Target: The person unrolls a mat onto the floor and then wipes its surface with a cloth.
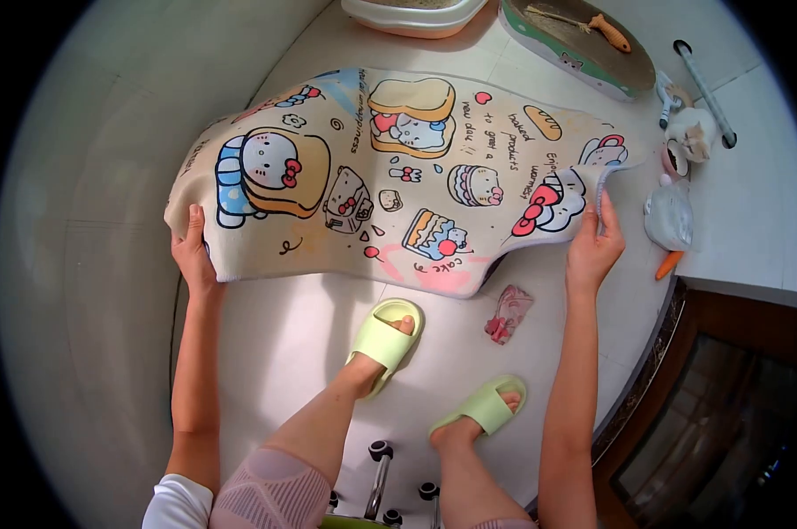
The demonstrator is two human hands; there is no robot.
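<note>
Both hands grip one cartoon-printed floor mat (398, 176) in the head view: the left hand (194, 256) is closed on its near left corner, the right hand (594, 247) is pinched on its near right edge, which curls up under the fingers. The mat hangs lifted between them above the pale tiled floor (292, 344), its far edge sagging toward the floor, so by the look of it the mat is picked up but not yet laid flat or carried off. Counting: one mat, two green slippers (385, 339) on the person's feet, one crumpled pink wrapper (507, 313) lying just beyond the right foot, one cat scratcher board (579, 44) and one litter tray (414, 16) at the far wall, one small cat figure (689, 137) by the right.
</note>
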